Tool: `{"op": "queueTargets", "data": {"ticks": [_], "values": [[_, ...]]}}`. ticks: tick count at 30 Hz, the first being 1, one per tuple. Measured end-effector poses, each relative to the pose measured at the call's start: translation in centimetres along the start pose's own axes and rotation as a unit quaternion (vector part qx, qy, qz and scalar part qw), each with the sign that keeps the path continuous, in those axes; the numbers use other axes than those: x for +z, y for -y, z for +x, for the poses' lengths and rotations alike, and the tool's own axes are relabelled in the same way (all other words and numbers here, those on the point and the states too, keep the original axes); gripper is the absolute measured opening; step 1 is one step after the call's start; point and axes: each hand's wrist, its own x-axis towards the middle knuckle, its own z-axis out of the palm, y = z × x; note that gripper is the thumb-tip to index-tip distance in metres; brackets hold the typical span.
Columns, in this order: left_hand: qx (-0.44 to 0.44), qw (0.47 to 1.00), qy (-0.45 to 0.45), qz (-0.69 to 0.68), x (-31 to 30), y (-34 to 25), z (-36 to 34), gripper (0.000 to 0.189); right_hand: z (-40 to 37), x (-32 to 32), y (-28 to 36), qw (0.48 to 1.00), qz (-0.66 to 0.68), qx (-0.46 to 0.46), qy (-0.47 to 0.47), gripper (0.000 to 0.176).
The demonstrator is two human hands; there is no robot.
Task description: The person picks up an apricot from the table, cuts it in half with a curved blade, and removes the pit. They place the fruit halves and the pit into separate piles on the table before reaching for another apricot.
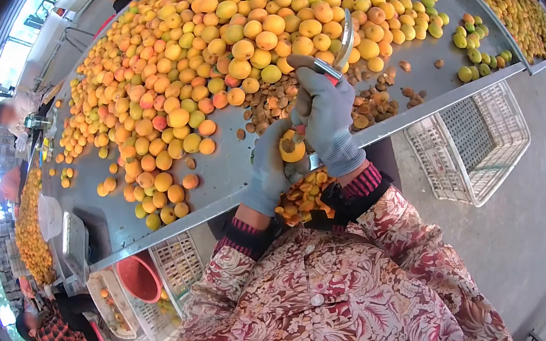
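My right hand (329,109), in a grey glove, is closed around a curved-bladed knife (346,42), its blade pointing up and away over the fruit pile. A bit of red shows below my right fingers. Just below and to the left, my left hand (268,173), also gloved, is closed on an apricot (292,149) that looks cut open, with an orange hollow showing. Both hands are close together above the table's near edge. Apricot stones (271,105) lie on the metal table (232,137) beside them. Cut apricot pieces (307,196) are heaped below my hands, their container mostly hidden.
A large pile of whole apricots (183,69) covers much of the table. Greener fruit (473,41) lies at the far right. A white plastic crate (497,141) stands on the floor at right; a red bucket (138,278) and crates are below left. Other people work along the left side.
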Motion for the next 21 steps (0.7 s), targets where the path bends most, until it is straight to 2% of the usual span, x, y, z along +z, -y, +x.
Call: {"op": "queueTargets", "data": {"ticks": [2,3,4,5,7,8,9,10,11,12,13,14,16,17,19,21], "values": [[0.008,0.999,-0.031,0.044,0.1,0.4,0.1,0.027,0.0,-0.1,-0.2,0.999,-0.007,-0.020,-0.026,0.019],[0.155,0.959,-0.022,0.237,-0.6,0.9,0.8,0.027,0.2,-0.2,-0.3,0.999,0.009,-0.022,-0.046,0.020],[0.292,0.861,-0.014,0.415,-0.3,0.8,0.8,0.027,0.4,-0.3,-0.4,0.997,0.025,-0.023,-0.065,0.021],[0.293,0.861,-0.014,0.415,-0.1,0.7,0.6,0.027,0.6,-0.4,-0.5,0.997,0.026,-0.023,-0.065,0.021],[0.126,0.962,-0.014,0.240,0.6,-0.2,0.0,0.028,1.1,-0.4,-0.5,0.999,-0.041,-0.022,0.007,0.021],[0.128,0.962,-0.015,0.242,0.9,-0.7,-0.3,0.028,1.1,-0.3,-0.4,0.999,-0.039,-0.022,0.009,0.021],[0.035,0.991,-0.019,0.132,1.2,-1.1,-0.5,0.028,1.2,-0.2,-0.3,0.998,-0.041,0.019,0.053,0.023],[-0.059,0.998,-0.021,0.018,1.4,-1.5,-0.5,0.028,1.3,-0.2,-0.1,0.992,-0.044,0.060,0.097,0.024],[-0.058,0.998,-0.020,0.019,0.4,-1.1,0.1,0.028,1.4,-0.5,0.0,0.993,-0.044,0.058,0.098,0.024],[-0.054,0.991,0.111,-0.050,-1.5,-0.3,1.1,0.028,1.6,-0.9,-0.1,0.989,-0.016,0.086,0.123,0.026],[-0.050,0.962,0.239,-0.120,-1.3,-0.5,0.9,0.028,1.5,-1.0,-0.1,0.982,0.012,0.116,0.146,0.029],[-0.051,0.963,0.237,-0.120,-1.0,-0.4,0.6,0.028,1.3,-1.1,-0.3,0.982,0.012,0.117,0.145,0.029],[0.036,0.999,-0.012,-0.010,0.5,-0.3,0.1,0.029,0.8,-1.1,-0.3,0.991,-0.004,0.087,0.102,0.030],[0.035,0.999,-0.011,-0.009,0.6,-0.4,0.0,0.029,0.8,-1.1,-0.5,0.991,-0.003,0.086,0.101,0.030],[0.044,0.995,-0.004,0.086,0.7,-0.9,-0.1,0.029,1.0,-0.9,-1.0,0.995,0.012,0.096,0.002,0.028],[0.033,0.997,-0.001,0.070,1.1,-1.2,-0.4,0.029,0.9,-0.6,-0.9,0.996,0.002,0.093,-0.012,0.027]]}}
